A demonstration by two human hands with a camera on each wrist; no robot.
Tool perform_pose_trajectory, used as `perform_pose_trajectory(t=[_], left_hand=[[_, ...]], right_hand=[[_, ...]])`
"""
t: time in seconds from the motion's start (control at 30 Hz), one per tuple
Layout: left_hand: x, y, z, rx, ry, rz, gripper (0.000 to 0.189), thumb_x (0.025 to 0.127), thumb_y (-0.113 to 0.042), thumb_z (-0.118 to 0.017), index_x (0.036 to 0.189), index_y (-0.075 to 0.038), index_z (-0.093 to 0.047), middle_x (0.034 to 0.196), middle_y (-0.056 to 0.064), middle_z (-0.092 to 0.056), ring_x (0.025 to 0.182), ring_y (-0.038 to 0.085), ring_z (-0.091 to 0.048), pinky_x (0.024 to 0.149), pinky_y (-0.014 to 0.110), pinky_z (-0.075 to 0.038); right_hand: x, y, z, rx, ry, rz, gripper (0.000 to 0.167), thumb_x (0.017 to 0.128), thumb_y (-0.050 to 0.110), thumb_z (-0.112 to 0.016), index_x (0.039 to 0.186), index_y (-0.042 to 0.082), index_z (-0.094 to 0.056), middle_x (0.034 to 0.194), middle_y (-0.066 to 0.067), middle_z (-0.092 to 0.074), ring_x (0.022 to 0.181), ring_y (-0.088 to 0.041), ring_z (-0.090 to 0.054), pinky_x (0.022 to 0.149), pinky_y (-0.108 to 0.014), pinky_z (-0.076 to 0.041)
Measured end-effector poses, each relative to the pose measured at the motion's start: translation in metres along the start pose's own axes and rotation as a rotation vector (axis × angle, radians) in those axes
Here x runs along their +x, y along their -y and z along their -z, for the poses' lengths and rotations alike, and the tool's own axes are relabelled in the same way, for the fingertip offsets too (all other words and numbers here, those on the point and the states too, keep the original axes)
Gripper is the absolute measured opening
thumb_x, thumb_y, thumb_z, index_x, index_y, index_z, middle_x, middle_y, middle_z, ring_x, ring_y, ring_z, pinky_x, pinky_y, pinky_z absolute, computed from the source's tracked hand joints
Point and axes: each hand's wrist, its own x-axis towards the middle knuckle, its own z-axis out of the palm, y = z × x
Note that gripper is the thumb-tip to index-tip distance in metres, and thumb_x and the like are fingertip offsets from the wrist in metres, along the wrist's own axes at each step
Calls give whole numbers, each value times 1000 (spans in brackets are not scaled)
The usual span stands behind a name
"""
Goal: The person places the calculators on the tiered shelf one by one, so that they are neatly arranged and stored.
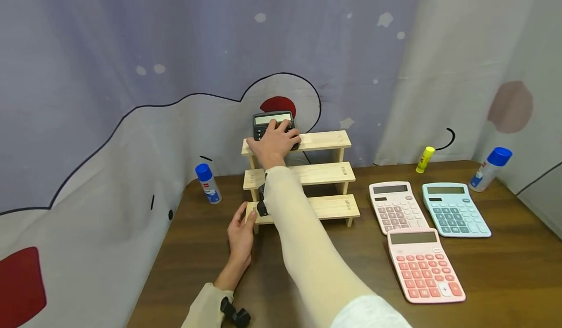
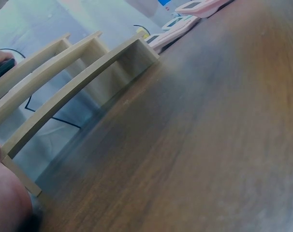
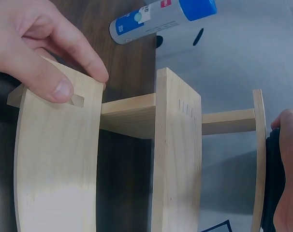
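A three-tier wooden stand [image 1: 322,173] rises in steps toward the curtain. On its top tier, a black calculator [image 1: 273,119] leans back with its screen facing forward. My right hand [image 1: 274,145] holds this calculator, thumb by its left edge and fingers spread over its keys and right side. Low at the left, my left hand [image 1: 240,235] grips the end of the bottom tier. In the right wrist view, the left thumb [image 3: 57,87] lies on top of that board, beside a small slot. The left wrist view shows the stand [image 2: 71,89] from its low left side.
Right of the stand lie a pale pink calculator [image 1: 395,206], a blue calculator [image 1: 456,211] and a pink calculator [image 1: 426,264], whose top edge overlaps the pale one. Blue-capped bottles [image 1: 208,184] stand at both sides. A yellow glue stick [image 1: 424,160] stands near the curtain [image 1: 351,50].
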Motion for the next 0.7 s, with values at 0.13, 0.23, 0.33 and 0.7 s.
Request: perform_pose_trajectory(t=[0.13, 0.23, 0.33, 0.7], left_hand=[[1, 0, 1, 18, 2, 3, 53, 100, -18, -63, 149, -7, -46, 144, 19, -54, 120, 11, -59, 88, 14, -50], [3, 0, 0, 2, 11, -4, 54, 100, -18, -63, 149, -7, -46, 144, 19, -54, 121, 12, -59, 89, 14, -50], [5, 0, -1, -13, 18, -4, 53, 100, -16, -62, 149, -6, -45, 145, 19, -53, 125, 15, -57, 89, 14, -50], [4, -2, -4, -17, 29, -16, 54, 99, -17, -64, 149, -6, -45, 141, 21, -56, 126, 21, -58, 89, 18, -52]], right_hand=[[-1, 0, 0, -2, 0, 3, 96, 85, 84, -40, 154, 20, -28, 157, -19, -25, 135, -48, -37, 102, -57, -39], [-1, 0, 3, -7, -9, 0, 94, 85, 84, -39, 154, 20, -28, 157, -20, -25, 135, -49, -37, 101, -57, -39], [-1, -1, 5, 1, 6, 1, 93, 86, 83, -40, 154, 20, -27, 159, -21, -22, 138, -50, -33, 102, -60, -38], [2, -7, 7, -93, -103, 234, 98, 86, 86, -34, 159, 22, -24, 162, -20, -24, 150, -46, -19, 117, -66, -21]])
